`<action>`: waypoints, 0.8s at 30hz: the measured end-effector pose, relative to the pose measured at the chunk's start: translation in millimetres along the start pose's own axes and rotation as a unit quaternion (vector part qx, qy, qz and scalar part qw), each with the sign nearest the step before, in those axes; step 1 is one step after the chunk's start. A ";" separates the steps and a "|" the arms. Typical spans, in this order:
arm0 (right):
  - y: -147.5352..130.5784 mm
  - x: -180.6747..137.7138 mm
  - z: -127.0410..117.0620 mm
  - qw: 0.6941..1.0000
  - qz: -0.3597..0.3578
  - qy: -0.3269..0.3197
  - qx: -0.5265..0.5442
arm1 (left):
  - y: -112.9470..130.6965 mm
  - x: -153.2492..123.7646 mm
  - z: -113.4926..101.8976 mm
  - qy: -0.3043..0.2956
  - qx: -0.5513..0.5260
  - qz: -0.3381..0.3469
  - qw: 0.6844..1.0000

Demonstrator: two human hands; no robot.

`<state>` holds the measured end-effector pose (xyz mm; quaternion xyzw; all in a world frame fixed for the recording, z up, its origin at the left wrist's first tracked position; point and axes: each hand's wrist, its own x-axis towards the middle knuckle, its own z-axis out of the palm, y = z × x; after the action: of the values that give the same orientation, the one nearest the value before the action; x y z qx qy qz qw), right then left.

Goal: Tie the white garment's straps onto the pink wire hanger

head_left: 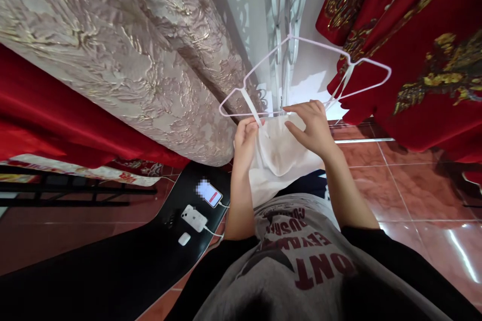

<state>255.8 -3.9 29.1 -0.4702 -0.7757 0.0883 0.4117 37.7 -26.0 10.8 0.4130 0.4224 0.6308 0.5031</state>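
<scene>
A pale pink hanger (318, 42) hangs in front of me with a cream garment (276, 153) on it by thin straps. One strap (250, 104) loops over the hanger's left notch, and my left hand (245, 136) pinches it near the garment's top edge. The other strap (343, 83) hangs from the right notch. My right hand (311, 125) is over the garment's right side, its thumb and fingers apart, with nothing visible between them. The garment's lower part drapes toward my shirt.
Beige brocade fabric (150, 60) hangs close on the left, red embroidered garments (422, 60) on the right. A white metal rack (280, 20) stands behind the hanger. On a black bench (150, 246) lie two phones (195, 217) with cables and a small white case (184, 239). The floor (406, 190) is red tile.
</scene>
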 end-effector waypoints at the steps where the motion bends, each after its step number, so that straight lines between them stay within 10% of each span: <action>1: 0.3 -2.5 -1.4 1.000 0.001 0.012 0.005 | 9.0 -4.8 -6.4 -0.024 0.033 0.007 0.999; 5: -3.4 -11.0 -0.2 0.998 0.015 0.059 0.025 | 58.3 -21.7 -30.5 -0.085 0.136 -0.013 0.987; 11: -18.5 -14.9 6.7 0.997 0.012 0.046 0.056 | 99.4 -6.8 -44.1 -0.011 -0.048 0.073 0.996; 17: -20.6 -20.5 -3.1 0.999 -0.004 0.019 0.045 | 63.1 19.6 -58.2 0.211 -0.074 0.113 0.968; 24: -28.7 -21.6 4.5 0.999 -0.022 0.007 0.037 | 24.6 6.7 -7.8 0.088 -0.120 0.003 0.989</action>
<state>238.5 -35.7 29.2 -0.4379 -0.7795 0.1042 0.4355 22.3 -23.7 32.4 0.2938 0.3852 0.7122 0.5080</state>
